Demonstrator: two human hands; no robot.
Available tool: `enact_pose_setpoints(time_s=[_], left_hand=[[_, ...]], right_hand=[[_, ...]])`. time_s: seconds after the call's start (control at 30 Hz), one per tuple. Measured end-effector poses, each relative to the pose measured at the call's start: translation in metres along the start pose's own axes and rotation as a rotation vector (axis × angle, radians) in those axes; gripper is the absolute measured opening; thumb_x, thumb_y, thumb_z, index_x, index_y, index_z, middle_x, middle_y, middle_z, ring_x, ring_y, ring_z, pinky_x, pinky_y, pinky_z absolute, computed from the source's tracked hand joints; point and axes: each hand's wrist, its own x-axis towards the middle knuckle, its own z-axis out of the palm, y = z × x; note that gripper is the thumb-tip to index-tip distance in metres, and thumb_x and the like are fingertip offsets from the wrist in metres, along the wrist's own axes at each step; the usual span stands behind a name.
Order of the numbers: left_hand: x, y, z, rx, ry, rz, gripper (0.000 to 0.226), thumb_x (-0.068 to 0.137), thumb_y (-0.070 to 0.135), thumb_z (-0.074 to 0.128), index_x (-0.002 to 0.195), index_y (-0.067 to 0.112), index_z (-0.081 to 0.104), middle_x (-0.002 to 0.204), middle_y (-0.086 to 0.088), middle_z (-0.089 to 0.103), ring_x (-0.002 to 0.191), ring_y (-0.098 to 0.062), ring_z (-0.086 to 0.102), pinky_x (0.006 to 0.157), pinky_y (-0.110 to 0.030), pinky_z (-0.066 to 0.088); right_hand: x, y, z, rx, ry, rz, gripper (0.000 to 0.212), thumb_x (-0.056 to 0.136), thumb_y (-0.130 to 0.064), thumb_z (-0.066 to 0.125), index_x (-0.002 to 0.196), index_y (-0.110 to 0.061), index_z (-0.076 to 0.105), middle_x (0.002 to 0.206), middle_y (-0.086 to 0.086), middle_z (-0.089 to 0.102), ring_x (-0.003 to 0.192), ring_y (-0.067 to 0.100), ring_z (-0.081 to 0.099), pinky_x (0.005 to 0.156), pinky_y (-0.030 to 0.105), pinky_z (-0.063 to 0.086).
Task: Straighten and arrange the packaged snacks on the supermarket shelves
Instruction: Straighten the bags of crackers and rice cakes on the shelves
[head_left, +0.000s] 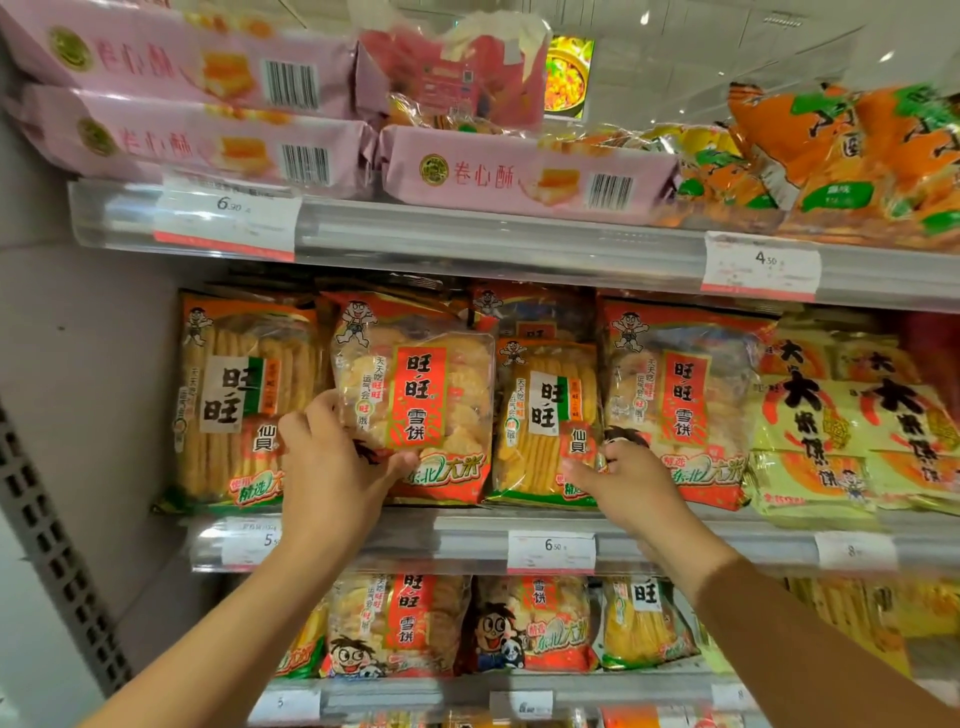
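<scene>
Clearly the left hand (332, 457) pinches the lower corner of a tilted red snow-cracker bag (415, 400), held in front of the middle shelf's (467, 540) row. Held by one corner, it could slip off the lip. The right hand (626, 480) has its fingers curled at the yellow senbei bag (548, 421) (grip unclear). Neighbours crowd both sides; open room lies only forward.
</scene>
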Motion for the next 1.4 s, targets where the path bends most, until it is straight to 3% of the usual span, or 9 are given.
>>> enact_pose_setpoints(time_s=[0.13,0.3,0.4,0.5,0.6,0.77,0.97,1.1,1.4], left_hand=[[0.007,0.005,-0.010,-0.055,-0.036,0.054,0.091,0.062,0.052,0.081,0.133,0.020,0.035,0.131,-0.010,0.054,0.112,-0.028,0.056,0.087,-0.040,0.050],[0.014,0.002,-0.037,-0.154,0.050,0.060,0.083,0.061,0.055,0.076,0.128,0.030,0.035,0.118,0.007,0.058,0.097,-0.014,0.060,0.079,-0.033,0.051],[0.011,-0.014,-0.061,-0.208,0.110,0.046,0.080,0.061,0.053,0.079,0.126,0.034,0.037,0.104,0.021,0.051,0.082,0.011,0.054,0.069,-0.013,0.043],[0.004,-0.032,-0.082,-0.221,0.168,-0.012,0.077,0.058,0.054,0.079,0.121,0.039,0.038,0.102,0.018,0.056,0.081,0.020,0.053,0.066,-0.011,0.038],[-0.006,-0.050,-0.097,-0.219,0.212,-0.063,0.075,0.056,0.052,0.079,0.117,0.040,0.038,0.104,0.016,0.057,0.081,0.009,0.058,0.066,-0.018,0.042],[-0.021,-0.074,-0.110,-0.207,0.232,-0.064,0.077,0.064,0.036,0.085,0.123,0.031,0.036,0.118,0.002,0.057,0.096,-0.016,0.059,0.072,-0.034,0.047],[-0.031,-0.080,-0.123,-0.218,0.237,-0.057,0.077,0.058,0.044,0.081,0.122,0.036,0.038,0.105,0.015,0.053,0.082,0.022,0.051,0.067,-0.015,0.042],[-0.034,-0.085,-0.127,-0.213,0.222,-0.072,0.080,0.057,0.046,0.080,0.123,0.035,0.038,0.104,0.017,0.054,0.082,0.016,0.054,0.067,-0.015,0.041],[-0.040,-0.084,-0.125,-0.230,0.189,-0.084,0.077,0.060,0.042,0.080,0.125,0.032,0.039,0.108,0.014,0.055,0.079,0.028,0.049,0.064,-0.012,0.038]], right_hand=[[-0.002,-0.002,-0.001,0.082,0.021,-0.025,0.026,0.082,-0.044,0.071,0.096,-0.024,0.063,0.088,-0.009,0.061,0.083,0.012,0.058,0.078,0.036,0.050],[-0.003,-0.012,-0.003,0.216,0.054,-0.051,0.063,0.082,-0.045,0.072,0.133,-0.014,0.050,0.117,0.003,0.055,0.099,0.016,0.051,0.082,0.033,0.042],[-0.005,-0.020,0.000,0.259,0.021,-0.068,0.063,0.081,-0.046,0.072,0.132,-0.016,0.049,0.122,0.004,0.056,0.104,0.018,0.053,0.087,0.036,0.045],[-0.008,-0.028,0.009,0.237,0.002,-0.112,0.049,0.081,-0.045,0.073,0.119,-0.021,0.054,0.113,-0.004,0.056,0.100,0.013,0.055,0.081,0.033,0.045],[-0.011,-0.040,0.023,0.217,-0.039,-0.150,0.038,0.081,-0.044,0.073,0.109,-0.026,0.054,0.107,-0.006,0.059,0.092,0.008,0.057,0.068,0.023,0.042],[-0.014,-0.063,0.055,0.240,-0.086,-0.189,0.043,0.081,-0.040,0.074,0.113,-0.022,0.053,0.102,-0.009,0.057,0.095,0.009,0.056,0.075,0.027,0.045],[-0.023,-0.090,0.090,0.172,-0.080,-0.241,0.028,0.081,-0.043,0.073,0.080,-0.036,0.045,0.085,-0.021,0.052,0.076,-0.005,0.049,0.058,0.020,0.036],[-0.028,-0.098,0.110,0.139,-0.100,-0.205,0.027,0.080,-0.045,0.071,0.086,-0.034,0.047,0.086,-0.016,0.054,0.078,0.004,0.054,0.065,0.029,0.045],[-0.038,-0.111,0.110,-0.009,-0.174,-0.134,0.026,0.082,-0.040,0.065,0.099,-0.025,0.051,0.081,-0.008,0.061,0.066,0.008,0.057,0.046,0.022,0.030]])
